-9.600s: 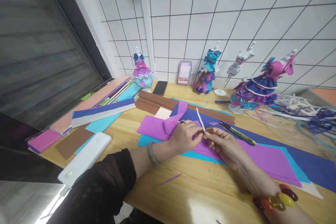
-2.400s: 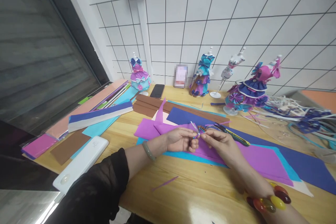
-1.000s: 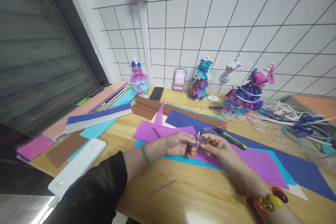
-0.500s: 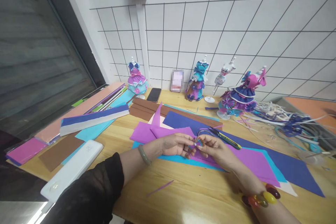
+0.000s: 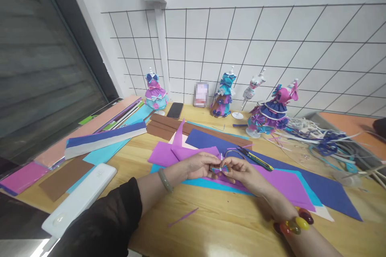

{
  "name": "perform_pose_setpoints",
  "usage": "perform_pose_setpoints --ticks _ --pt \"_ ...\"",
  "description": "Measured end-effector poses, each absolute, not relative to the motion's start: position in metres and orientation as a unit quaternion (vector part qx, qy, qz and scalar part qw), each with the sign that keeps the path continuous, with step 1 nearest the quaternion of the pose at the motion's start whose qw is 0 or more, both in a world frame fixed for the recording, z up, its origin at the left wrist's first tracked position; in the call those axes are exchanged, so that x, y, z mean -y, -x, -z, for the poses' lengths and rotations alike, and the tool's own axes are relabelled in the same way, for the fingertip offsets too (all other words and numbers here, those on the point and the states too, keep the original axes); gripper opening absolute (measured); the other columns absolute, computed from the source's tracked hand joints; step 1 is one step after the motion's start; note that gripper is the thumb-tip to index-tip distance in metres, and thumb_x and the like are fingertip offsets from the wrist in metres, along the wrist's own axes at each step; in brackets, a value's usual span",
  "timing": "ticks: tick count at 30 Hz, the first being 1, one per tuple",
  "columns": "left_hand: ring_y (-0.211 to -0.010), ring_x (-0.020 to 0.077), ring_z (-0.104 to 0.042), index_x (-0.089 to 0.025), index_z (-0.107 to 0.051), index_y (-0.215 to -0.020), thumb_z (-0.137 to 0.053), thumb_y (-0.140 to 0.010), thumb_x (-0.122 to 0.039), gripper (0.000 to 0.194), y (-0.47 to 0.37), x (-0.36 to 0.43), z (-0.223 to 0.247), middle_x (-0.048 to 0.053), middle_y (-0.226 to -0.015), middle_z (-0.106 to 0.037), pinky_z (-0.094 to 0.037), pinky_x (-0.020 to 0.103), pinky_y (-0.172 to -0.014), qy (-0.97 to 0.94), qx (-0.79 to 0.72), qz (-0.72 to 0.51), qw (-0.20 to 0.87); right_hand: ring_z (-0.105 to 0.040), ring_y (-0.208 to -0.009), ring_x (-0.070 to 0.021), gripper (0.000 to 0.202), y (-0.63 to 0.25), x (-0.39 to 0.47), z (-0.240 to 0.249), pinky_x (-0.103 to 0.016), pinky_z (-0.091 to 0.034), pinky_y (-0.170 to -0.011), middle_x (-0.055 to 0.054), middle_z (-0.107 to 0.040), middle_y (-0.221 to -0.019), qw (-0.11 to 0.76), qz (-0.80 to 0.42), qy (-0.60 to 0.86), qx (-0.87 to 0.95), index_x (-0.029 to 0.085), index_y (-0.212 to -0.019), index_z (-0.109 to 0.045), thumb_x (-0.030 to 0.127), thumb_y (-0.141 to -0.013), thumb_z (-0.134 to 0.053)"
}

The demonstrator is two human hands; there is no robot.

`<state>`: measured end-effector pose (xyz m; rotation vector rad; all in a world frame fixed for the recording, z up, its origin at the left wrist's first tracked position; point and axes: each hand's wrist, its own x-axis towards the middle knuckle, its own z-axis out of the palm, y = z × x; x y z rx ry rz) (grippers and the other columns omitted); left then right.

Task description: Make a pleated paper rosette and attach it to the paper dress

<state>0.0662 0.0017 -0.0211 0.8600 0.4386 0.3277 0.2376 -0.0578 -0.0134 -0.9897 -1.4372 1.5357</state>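
Note:
Between my two hands is a small pleated bow (image 5: 222, 170) in blue and purple, with a light strip at its middle. My left hand (image 5: 200, 166) pinches its left side, fingertips closed on it. Closed on the bow's right side are the fingers of my right hand (image 5: 240, 170). Beneath my hands lie purple sheets (image 5: 282, 182) over light blue and dark blue sheets (image 5: 325, 186). A yellow and black utility knife (image 5: 257, 158) rests just beyond my right hand, beside a thin curved cord. Part of the bow is hidden by my fingers.
Small dress forms in pleated dresses (image 5: 155, 92) stand along the wall, with a phone (image 5: 175, 110) among them. Brown strips (image 5: 169, 126) lie behind the sheets. At left is a white oblong device (image 5: 83, 196). Tangled ribbons (image 5: 327, 142) heap at right. A purple scrap (image 5: 183, 217) lies in front.
The bow has turned between my fingers and now shows both fanned sides. My hands have moved slightly together around it. The whole view has shifted a little.

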Motion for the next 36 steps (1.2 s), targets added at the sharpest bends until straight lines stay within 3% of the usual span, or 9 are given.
perform_pose_setpoints --ticks 8,16,24,30,36 --pt "-0.063 0.0106 -0.051 -0.011 -0.057 -0.071 -0.066 -0.064 -0.029 0.022 -0.07 0.001 0.023 0.002 -0.068 -0.054 -0.038 0.026 -0.06 -0.458 -0.249 -0.265 0.811 -0.036 -0.046 -0.0054 0.021 -0.236 0.057 0.014 -0.022 -0.026 -0.045 0.005 -0.046 -0.06 0.423 -0.587 0.416 0.551 0.017 -0.079 -0.055 0.033 -0.07 -0.065" --pt "-0.064 0.0084 -0.045 -0.013 -0.054 -0.069 -0.055 -0.075 -0.03 0.018 -0.072 0.002 0.019 -0.001 -0.067 -0.051 -0.034 0.022 -0.063 -0.599 -0.279 -0.391 0.641 -0.037 -0.049 -0.0061 0.022 -0.233 0.051 0.021 -0.022 -0.029 -0.048 0.006 -0.043 -0.06 0.491 -0.567 0.429 0.503 0.018 -0.074 -0.053 0.03 -0.066 -0.069" --pt "-0.066 0.0096 -0.047 -0.015 -0.048 -0.073 -0.048 -0.08 -0.033 0.02 -0.072 0.005 0.017 -0.001 -0.069 -0.051 -0.037 0.024 -0.065 -0.609 -0.286 -0.411 0.616 -0.037 -0.046 -0.0066 0.025 -0.233 0.051 0.02 -0.023 -0.027 -0.048 0.007 -0.044 -0.052 0.495 -0.61 0.413 0.461 0.018 -0.067 -0.05 0.032 -0.063 -0.071" --pt "-0.079 0.0119 -0.05 -0.016 -0.051 -0.087 -0.048 -0.08 -0.031 0.017 -0.071 0.013 0.017 0.002 -0.082 -0.053 -0.04 0.026 -0.075 -0.688 -0.261 -0.43 0.524 -0.038 -0.044 -0.006 0.022 -0.234 0.051 0.018 -0.023 -0.028 -0.048 0.006 -0.046 -0.051 0.495 -0.658 0.394 0.409 0.018 -0.07 -0.053 0.029 -0.064 -0.071" --pt "-0.089 0.0156 -0.053 -0.018 -0.052 -0.101 -0.062 -0.069 -0.029 0.035 -0.072 0.011 0.027 0.006 -0.099 -0.056 -0.042 0.029 -0.08 -0.748 -0.301 -0.421 0.416 -0.039 -0.044 -0.0053 0.021 -0.233 0.051 0.018 -0.021 -0.029 -0.048 0.006 -0.047 -0.051 0.494 -0.667 0.393 0.396 0.018 -0.07 -0.054 0.029 -0.065 -0.07"
